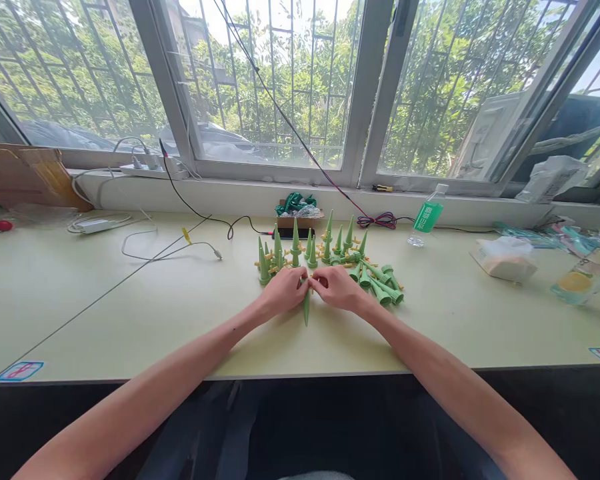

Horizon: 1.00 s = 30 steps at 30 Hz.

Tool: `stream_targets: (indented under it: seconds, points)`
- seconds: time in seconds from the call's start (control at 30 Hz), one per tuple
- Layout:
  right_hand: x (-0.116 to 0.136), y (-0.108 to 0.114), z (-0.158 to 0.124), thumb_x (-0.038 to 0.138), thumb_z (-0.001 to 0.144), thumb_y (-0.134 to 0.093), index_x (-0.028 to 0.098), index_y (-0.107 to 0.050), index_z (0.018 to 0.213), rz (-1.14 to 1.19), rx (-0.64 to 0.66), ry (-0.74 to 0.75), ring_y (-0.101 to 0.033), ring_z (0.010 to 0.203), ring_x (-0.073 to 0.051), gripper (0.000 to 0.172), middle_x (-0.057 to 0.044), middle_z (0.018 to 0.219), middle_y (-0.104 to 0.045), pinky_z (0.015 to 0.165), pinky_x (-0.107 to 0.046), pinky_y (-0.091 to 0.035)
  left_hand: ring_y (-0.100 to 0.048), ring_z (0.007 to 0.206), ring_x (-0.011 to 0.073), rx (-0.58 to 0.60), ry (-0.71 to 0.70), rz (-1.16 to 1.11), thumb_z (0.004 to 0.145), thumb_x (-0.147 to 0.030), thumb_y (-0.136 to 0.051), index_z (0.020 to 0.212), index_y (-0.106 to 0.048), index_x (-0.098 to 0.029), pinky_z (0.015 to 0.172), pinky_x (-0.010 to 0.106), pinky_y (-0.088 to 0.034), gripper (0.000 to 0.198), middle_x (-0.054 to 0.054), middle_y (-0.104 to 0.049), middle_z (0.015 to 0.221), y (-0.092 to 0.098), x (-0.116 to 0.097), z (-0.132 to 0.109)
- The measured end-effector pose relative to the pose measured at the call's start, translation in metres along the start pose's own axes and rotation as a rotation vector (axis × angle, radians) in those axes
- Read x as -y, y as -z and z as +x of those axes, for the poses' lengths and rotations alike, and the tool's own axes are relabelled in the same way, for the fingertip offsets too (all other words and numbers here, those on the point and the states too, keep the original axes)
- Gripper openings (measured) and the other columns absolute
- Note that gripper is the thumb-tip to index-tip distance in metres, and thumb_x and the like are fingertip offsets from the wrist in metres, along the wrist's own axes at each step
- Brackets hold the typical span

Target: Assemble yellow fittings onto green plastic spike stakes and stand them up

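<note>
My left hand [284,291] and my right hand [336,287] meet over the pale green table [130,313], fingers pinched together on one green cone spike [306,308] whose tip points toward me. Just behind my hands, several green cone spikes [300,250] stand upright with small yellow pieces among them. To the right of my right hand, several more green cones [383,283] lie on their sides in a heap.
A small box with green material [297,213] sits at the back by the window sill. A water bottle with a green label [427,217] stands to the right, near a white bag [505,260]. Cables and a power strip [145,167] lie at the left; cardboard [25,175] is far left.
</note>
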State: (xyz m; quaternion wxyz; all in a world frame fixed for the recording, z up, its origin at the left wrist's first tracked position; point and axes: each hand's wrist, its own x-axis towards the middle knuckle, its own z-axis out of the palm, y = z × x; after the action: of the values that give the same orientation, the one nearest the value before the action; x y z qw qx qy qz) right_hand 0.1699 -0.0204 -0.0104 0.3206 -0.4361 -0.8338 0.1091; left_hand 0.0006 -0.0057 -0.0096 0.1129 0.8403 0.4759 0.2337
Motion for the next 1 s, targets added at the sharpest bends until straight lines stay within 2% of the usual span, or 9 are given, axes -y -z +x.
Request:
stream_targets:
  seconds: [0.57, 1.0]
  points:
    - [0.0012, 0.0010, -0.0010, 0.020, 0.088, -0.049, 0.016, -0.052, 0.062, -0.001, 0.006, -0.003, -0.038, 0.054, -0.009, 0.026, 0.002, 0.056, -0.049, 0.056, -0.023, -0.027, -0.057, 0.063, 0.0191, 0.016, -0.026, 0.051, 0.086, -0.022, -0.042, 0.075, -0.058, -0.018, 0.054, 0.027, -0.034, 0.020, 0.005, -0.062, 0.066, -0.0009, 0.0014, -0.0004]
    - [-0.0008, 0.0001, -0.0004, 0.021, 0.087, -0.048, 0.017, -0.048, 0.059, -0.006, 0.000, 0.012, -0.036, 0.053, -0.009, 0.028, 0.003, 0.054, -0.046, 0.055, -0.023, -0.026, -0.051, 0.059, 0.0175, 0.024, -0.028, 0.062, 0.085, -0.022, -0.040, 0.071, -0.052, -0.019, 0.052, 0.026, -0.031, 0.018, 0.004, -0.057, 0.063, 0.0006, -0.0002, -0.0010]
